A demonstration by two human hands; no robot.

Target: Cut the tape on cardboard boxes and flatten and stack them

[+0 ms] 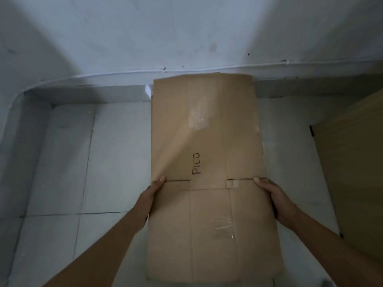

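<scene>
Fingers tucked out of sight underneath, thumbs (162,179) pressed on top: left hand (153,192) and right hand (276,198) pinch the two long edges of the flattened brown cardboard box (207,141) marked "PICO". The box stretches lengthwise away from the white wall (186,38), its far end near the wall's base.

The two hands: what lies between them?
In the head view, only the flattened cardboard box spans the gap between the left hand and right hand, each gripping a side edge; the word PICO is handwritten on it.
</scene>
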